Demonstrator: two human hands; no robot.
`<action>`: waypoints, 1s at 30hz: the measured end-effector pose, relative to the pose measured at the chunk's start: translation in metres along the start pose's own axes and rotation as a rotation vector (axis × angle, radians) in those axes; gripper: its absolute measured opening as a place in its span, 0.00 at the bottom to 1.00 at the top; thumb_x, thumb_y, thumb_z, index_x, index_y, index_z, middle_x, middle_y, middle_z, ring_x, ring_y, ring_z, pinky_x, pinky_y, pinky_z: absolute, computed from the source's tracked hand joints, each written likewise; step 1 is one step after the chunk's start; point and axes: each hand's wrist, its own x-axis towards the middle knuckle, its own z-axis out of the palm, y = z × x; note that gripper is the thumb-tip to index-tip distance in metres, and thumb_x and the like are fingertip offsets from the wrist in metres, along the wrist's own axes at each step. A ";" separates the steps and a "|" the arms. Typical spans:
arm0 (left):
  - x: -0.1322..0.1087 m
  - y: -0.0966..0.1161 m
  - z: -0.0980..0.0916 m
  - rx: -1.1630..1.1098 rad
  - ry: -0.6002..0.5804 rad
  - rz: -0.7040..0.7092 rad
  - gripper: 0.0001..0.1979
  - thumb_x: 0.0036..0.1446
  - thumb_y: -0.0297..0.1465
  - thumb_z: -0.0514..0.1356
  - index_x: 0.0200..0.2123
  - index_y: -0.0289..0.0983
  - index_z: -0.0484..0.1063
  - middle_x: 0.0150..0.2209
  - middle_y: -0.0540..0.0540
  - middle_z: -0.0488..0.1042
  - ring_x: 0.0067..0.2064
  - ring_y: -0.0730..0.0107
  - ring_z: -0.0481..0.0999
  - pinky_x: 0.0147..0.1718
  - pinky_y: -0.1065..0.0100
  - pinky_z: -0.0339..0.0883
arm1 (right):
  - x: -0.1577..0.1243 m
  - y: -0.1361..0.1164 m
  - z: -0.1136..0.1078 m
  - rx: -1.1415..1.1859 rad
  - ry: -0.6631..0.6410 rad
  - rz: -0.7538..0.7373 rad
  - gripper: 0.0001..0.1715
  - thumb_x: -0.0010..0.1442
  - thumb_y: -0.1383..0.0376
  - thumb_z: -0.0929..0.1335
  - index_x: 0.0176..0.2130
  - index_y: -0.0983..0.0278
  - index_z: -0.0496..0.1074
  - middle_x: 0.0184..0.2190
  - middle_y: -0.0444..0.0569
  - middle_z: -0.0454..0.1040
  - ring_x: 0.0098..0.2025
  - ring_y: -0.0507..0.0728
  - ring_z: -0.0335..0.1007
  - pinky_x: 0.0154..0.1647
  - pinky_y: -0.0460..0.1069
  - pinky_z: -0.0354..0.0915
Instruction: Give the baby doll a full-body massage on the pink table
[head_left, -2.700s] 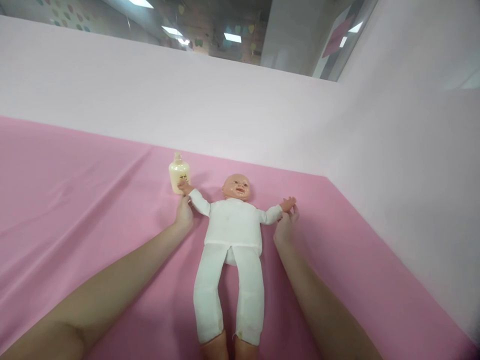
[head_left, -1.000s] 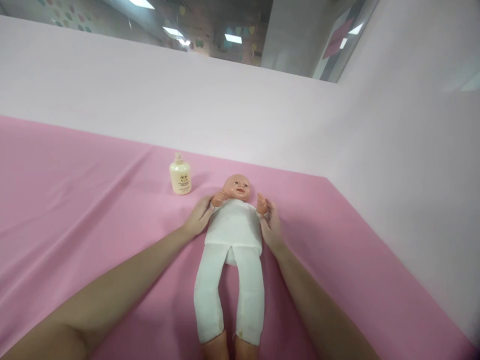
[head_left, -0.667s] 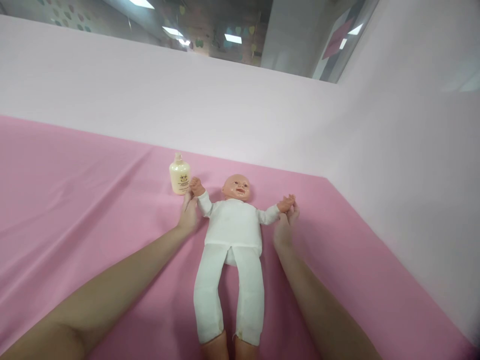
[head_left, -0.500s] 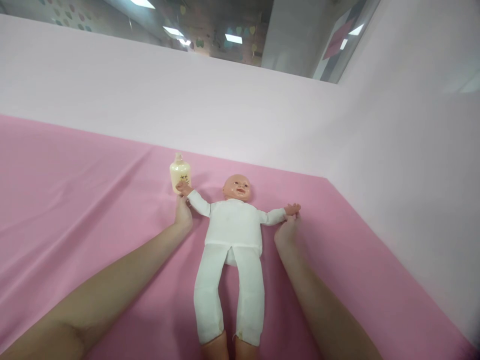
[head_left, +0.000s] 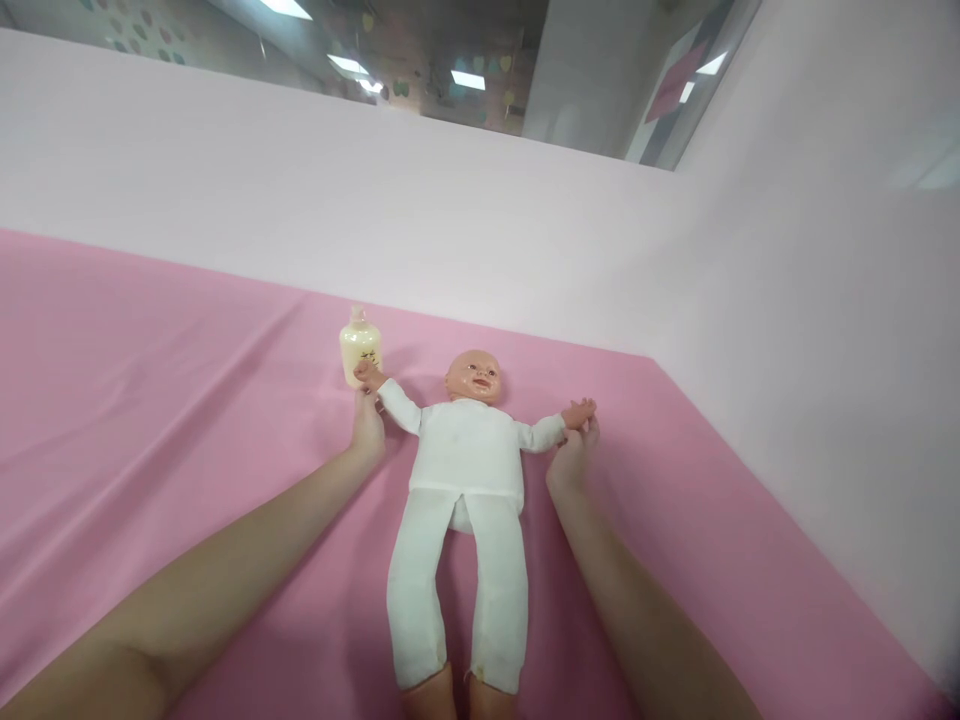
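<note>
A baby doll [head_left: 469,450] in a white cloth suit lies on its back on the pink sheet [head_left: 187,400], its arms spread out sideways. My left hand [head_left: 368,425] is closed on the doll's arm on the left, near its wrist. At the other side, my right hand [head_left: 574,455] grips the doll's opposite hand from below, and that small hand shows above my fingers. My fingers are partly hidden behind the doll's hands. Just behind the doll's hand on the left stands a pale yellow bottle [head_left: 360,345] with dark markings.
A white wall [head_left: 375,220] rises behind the sheet, and another wall [head_left: 825,350] closes off the right side. Above the back wall, a window [head_left: 465,60] reflects ceiling lights. Creases run across the sheet on the left.
The doll's arm in my right hand has shifted slightly inward and up, together with my hand. My left hand, the doll's body and the bottle are almost unmoved.
</note>
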 end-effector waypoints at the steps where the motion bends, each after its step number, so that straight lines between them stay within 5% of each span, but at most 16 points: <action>1: -0.001 0.000 0.000 0.021 -0.032 0.019 0.08 0.63 0.33 0.53 0.45 0.43 0.66 0.43 0.47 0.73 0.48 0.62 0.75 0.48 0.59 0.71 | -0.003 -0.002 0.002 -0.013 -0.054 -0.049 0.39 0.55 0.68 0.61 0.66 0.57 0.55 0.68 0.50 0.60 0.69 0.58 0.57 0.70 0.63 0.56; 6: -0.014 0.002 -0.001 0.260 -0.368 0.350 0.21 0.65 0.37 0.54 0.60 0.44 0.63 0.62 0.42 0.67 0.63 0.58 0.67 0.62 0.56 0.61 | -0.013 -0.003 0.006 -0.087 -0.358 -0.279 0.37 0.60 0.66 0.62 0.67 0.55 0.56 0.70 0.50 0.57 0.71 0.57 0.54 0.72 0.61 0.52; 13: -0.032 0.007 0.003 0.699 -0.788 0.735 0.20 0.63 0.33 0.55 0.57 0.40 0.69 0.55 0.39 0.74 0.57 0.53 0.71 0.61 0.49 0.61 | -0.020 -0.004 0.005 -0.516 -0.772 -0.474 0.35 0.55 0.72 0.63 0.61 0.56 0.68 0.58 0.50 0.73 0.60 0.62 0.67 0.65 0.62 0.60; 24: -0.034 0.011 0.005 0.749 -0.823 0.717 0.23 0.60 0.29 0.55 0.58 0.43 0.70 0.56 0.41 0.74 0.59 0.52 0.71 0.62 0.49 0.60 | -0.025 -0.013 0.009 -0.505 -0.756 -0.462 0.37 0.50 0.73 0.63 0.58 0.54 0.72 0.56 0.46 0.75 0.58 0.61 0.68 0.65 0.62 0.60; 30: -0.033 0.009 0.003 0.615 -0.742 0.627 0.19 0.61 0.33 0.58 0.56 0.42 0.71 0.55 0.40 0.74 0.58 0.53 0.71 0.62 0.50 0.59 | -0.024 -0.003 0.005 -0.363 -0.587 -0.376 0.35 0.53 0.72 0.64 0.59 0.57 0.68 0.58 0.49 0.73 0.60 0.59 0.68 0.66 0.61 0.60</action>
